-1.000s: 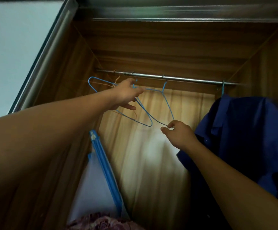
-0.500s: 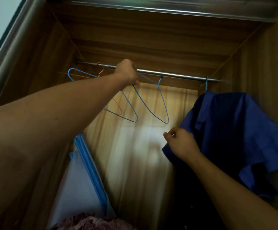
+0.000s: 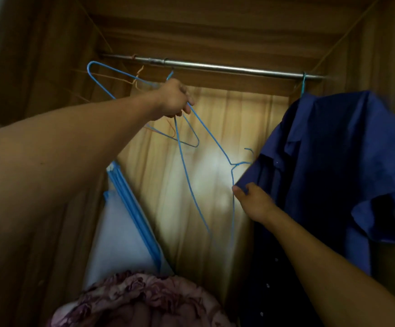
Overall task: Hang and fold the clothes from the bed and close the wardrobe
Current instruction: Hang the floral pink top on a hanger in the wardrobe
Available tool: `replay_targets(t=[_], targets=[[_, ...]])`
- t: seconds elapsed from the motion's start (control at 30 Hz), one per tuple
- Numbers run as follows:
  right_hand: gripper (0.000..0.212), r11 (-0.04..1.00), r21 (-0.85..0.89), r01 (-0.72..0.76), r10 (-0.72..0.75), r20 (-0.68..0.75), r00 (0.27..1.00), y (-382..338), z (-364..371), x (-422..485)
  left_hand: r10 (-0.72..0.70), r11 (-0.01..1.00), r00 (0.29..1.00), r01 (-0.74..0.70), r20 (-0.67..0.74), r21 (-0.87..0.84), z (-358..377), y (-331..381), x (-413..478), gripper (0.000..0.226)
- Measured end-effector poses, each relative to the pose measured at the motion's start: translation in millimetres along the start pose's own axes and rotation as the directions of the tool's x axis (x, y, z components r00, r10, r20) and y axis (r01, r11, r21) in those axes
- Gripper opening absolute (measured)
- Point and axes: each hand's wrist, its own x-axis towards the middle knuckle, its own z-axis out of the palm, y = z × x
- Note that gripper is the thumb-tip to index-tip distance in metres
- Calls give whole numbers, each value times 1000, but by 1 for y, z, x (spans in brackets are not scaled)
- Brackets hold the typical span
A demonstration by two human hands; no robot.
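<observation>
Steel wardrobe rail (image 3: 215, 67): horizontal, taken as reference. Dark blue short-sleeved shirt (image 3: 333, 149): hung on a blue hook at the rail's right end, collar uppermost, front open, sleeve spread away from the rail's middle. Its front edge below the rail is pinched by the right hand (image 3: 255, 201). Blue wire hanger (image 3: 206, 128): off the rail, below its middle, tilted, hook beside the shirt, gripped by the left hand (image 3: 175, 100). Second blue hanger (image 3: 88, 68): hooked on the rail's left half.

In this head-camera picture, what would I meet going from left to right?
Pale blue zipped fabric storage bag, left hand gripping a blue wire hanger, right hand, dark blue short-sleeved shirt hanging from the metal rail.
</observation>
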Motion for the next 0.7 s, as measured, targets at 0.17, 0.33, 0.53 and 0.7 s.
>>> replay_targets(t=[0.17,0.33,0.53,0.7], targets=[[23,859,490,-148,99,125,987,-11,65,-15,-77,996,986,68,148,65,-10,-43,-34,32],[18,784,612,-99,27,126,992,-27,111,-31,-215,789,938,2,272,615,-22,-69,-65,23],[20,796,605,-8,-150,211,966,-46,159,-44,-478,597,725,-146,495,789,38,-100,-114,33],[18,838,543,49,-232,274,933,-40,182,-51,-464,730,676,-74,572,679,83,-142,-147,32]])
